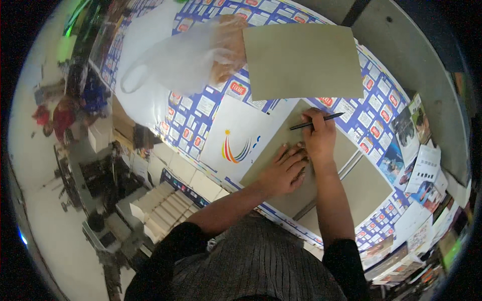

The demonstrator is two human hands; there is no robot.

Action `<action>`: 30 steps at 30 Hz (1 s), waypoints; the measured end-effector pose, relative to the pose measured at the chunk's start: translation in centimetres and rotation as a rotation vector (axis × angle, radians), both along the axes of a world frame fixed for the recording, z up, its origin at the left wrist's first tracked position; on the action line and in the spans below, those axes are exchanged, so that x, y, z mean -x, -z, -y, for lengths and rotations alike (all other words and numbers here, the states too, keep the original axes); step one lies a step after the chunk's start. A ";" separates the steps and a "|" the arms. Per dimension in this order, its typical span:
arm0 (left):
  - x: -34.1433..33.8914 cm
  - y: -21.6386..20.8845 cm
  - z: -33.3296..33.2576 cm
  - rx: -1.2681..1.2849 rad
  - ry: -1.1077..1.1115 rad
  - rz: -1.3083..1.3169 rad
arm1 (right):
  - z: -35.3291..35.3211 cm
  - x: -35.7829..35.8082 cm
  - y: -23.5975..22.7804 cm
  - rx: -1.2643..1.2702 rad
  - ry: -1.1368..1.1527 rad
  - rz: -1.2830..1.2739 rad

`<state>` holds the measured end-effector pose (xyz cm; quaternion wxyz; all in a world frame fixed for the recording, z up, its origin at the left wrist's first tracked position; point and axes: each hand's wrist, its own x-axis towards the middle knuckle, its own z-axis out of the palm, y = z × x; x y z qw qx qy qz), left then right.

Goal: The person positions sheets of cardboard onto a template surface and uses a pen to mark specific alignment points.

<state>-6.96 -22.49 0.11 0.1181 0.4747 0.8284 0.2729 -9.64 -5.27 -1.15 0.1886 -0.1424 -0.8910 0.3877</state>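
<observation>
My left hand (285, 171) lies with its fingers a little spread, pressing on a grey-brown cardboard sheet (268, 163). Just beyond it, to the right, my right hand (320, 136) grips a slim black pen (333, 117) over the same cardboard. The pen lies nearly level across the fingers, its pointed end aimed right. A narrow straight strip, pale at one end (351, 164) and dark at the other, crosses the cardboard under my right forearm; whether it is a ruler or a gap I cannot tell. A white sheet with a colourful curved design (237, 143) sits left of the cardboard.
Another grey-brown cardboard sheet (304, 62) lies at the far side. Left of it is a translucent plastic bag (173, 65) with something brown inside. Blue-and-white printed paper (188, 108) covers the table. Leaflets (427, 168) pile up at right; pale boxes (163, 205) stand below the left edge.
</observation>
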 end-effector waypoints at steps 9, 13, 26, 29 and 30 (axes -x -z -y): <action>18.9 -1.6 -3.7 -0.109 0.074 -0.251 | -0.4 0.4 -1.1 -0.124 0.024 0.101; 23.5 -1.2 -4.4 0.027 0.300 -0.296 | 0.6 0.9 -1.3 -0.218 -0.011 0.173; 24.0 0.6 -5.0 -0.029 0.365 -0.244 | 0.6 0.5 -0.5 -0.276 -0.068 0.105; 24.2 0.6 -4.9 -0.053 0.369 -0.278 | 0.8 0.5 0.2 -0.246 -0.041 0.056; 24.3 0.6 -4.9 -0.067 0.364 -0.298 | 0.9 0.6 0.4 -0.247 -0.027 0.010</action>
